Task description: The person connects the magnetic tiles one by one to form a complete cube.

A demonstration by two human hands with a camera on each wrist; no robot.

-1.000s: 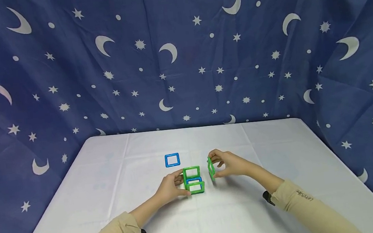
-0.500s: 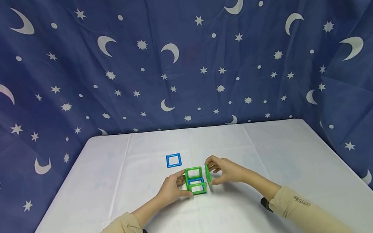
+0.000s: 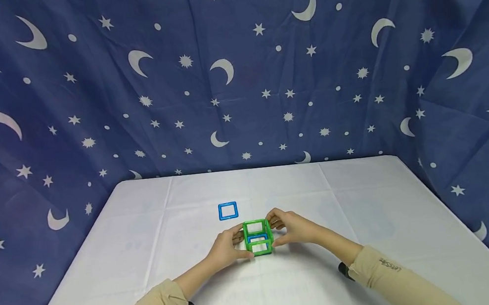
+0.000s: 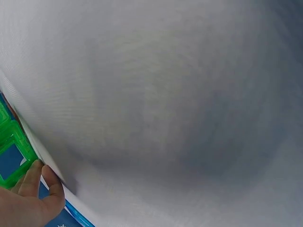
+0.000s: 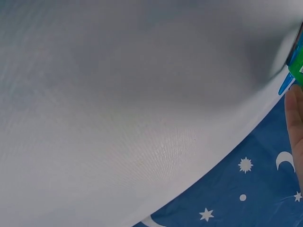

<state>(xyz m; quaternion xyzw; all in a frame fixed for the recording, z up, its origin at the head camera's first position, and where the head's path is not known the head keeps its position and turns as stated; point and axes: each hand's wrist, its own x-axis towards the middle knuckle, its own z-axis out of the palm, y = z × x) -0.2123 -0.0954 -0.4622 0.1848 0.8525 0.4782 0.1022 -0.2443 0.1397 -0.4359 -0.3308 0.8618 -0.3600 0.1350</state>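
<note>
Green frames (image 3: pixel 260 242) stand boxed between left hand (image 3: pixel 224 248) and right hand (image 3: pixel 294 227), both angled inward, fingers clamped on opposite sides.

Dark lettering (image 3: pixel 389 264) stood on the person's beige right sleeve (image 3: pixel 408 282), just up from the edge of its cuff (image 3: pixel 361 261), and ran in a slanting line. It seemed to begin with "LE"; the letters after that were too small and blurred to be read with certainty.
</note>
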